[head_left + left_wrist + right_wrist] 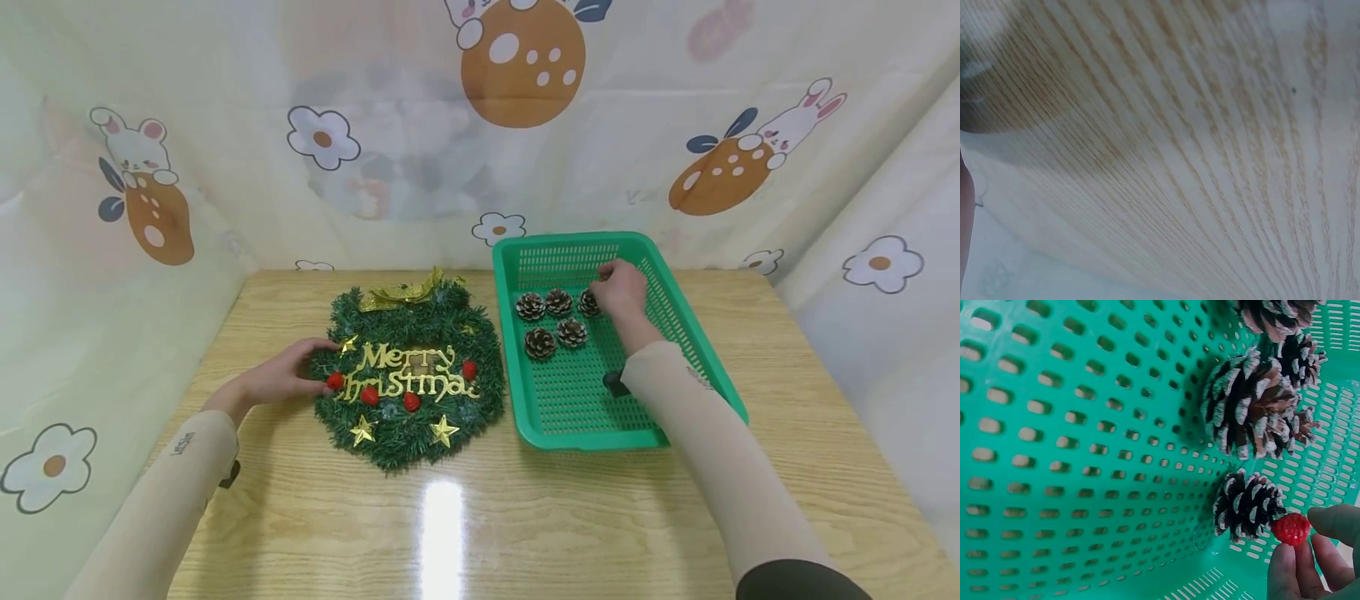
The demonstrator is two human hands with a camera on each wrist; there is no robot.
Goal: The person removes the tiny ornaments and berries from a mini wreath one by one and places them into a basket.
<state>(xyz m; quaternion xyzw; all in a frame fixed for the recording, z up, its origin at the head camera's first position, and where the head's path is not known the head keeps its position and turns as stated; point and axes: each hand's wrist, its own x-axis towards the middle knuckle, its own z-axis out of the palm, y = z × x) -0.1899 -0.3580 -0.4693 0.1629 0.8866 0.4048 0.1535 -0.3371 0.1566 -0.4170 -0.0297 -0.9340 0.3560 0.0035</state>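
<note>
Some room separates the right hand's (626,295) berry (1292,529) from basket's right rim (691,323).

Left sleeve (161,508) and right sleeve (731,471): plain cream, close-fitting, ending at the wrist. Small dark lettering (182,443) near each cuff, illegible. Small black fitting (231,475) under each wrist. Dark band (798,581) above right sleeve. Fingers (1336,524) bare.
</note>
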